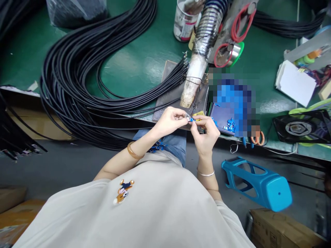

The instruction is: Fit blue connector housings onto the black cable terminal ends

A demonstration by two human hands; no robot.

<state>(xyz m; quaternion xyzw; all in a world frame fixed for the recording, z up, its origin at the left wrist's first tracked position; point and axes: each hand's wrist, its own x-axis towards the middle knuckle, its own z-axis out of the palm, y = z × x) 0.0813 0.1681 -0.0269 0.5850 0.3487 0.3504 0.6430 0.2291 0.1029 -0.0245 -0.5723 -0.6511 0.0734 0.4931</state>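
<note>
In front of my body, at the table's near edge, my left hand (pixel 172 120) and my right hand (pixel 207 132) meet fingertip to fingertip. Pinched between them is a small blue connector (pixel 190 120), with something whitish at its left end, too small to make out. A yellow piece (pixel 198 113) shows just behind the right fingers. Black cables (pixel 134 108) run past my left hand, their stripped ends lying on a dark plate (pixel 168 77). Just right of my right hand, a tray (pixel 219 119) holds several blue connectors (pixel 230 124).
A flexible metal duct (pixel 207 38) ends in a whitish nozzle above the plate. Orange-handled scissors (pixel 258 137) lie near the edge, with a black fan (pixel 301 127) farther right. A blue plastic stool (pixel 258 182) lies below the table. More blue connectors (pixel 157 146) rest over my lap.
</note>
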